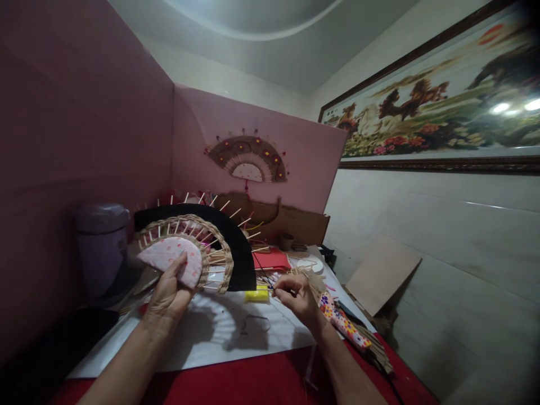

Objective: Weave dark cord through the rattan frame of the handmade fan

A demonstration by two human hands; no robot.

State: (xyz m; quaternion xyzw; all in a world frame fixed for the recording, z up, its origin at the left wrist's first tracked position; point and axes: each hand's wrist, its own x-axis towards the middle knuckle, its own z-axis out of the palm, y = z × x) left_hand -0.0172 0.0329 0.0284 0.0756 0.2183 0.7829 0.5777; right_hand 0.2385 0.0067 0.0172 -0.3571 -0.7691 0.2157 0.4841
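Note:
My left hand (171, 289) grips a half-round fan (242, 253) by its white base with pink spots, thumb on the front. The fan has a wide black band, a woven straw-coloured braid and thin sticks that poke out past its outer edge. To the right, the fingers of my right hand (295, 295) are pinched together on a thin black cord (265, 274), beside the tip of the fan's lowest stick. The cord slants up from the fingertips toward the black band. Whether it is tied to the stick is too small to tell.
Behind the fan lie a red sheet (272, 259), loose sticks and a small brown pot (286, 242). A yellow packet (256, 295) sits under the fan. A lilac bin (101, 247) stands left. A finished fan (248, 157) hangs on the pink board. Flower-patterned cloth (343, 320) lies right.

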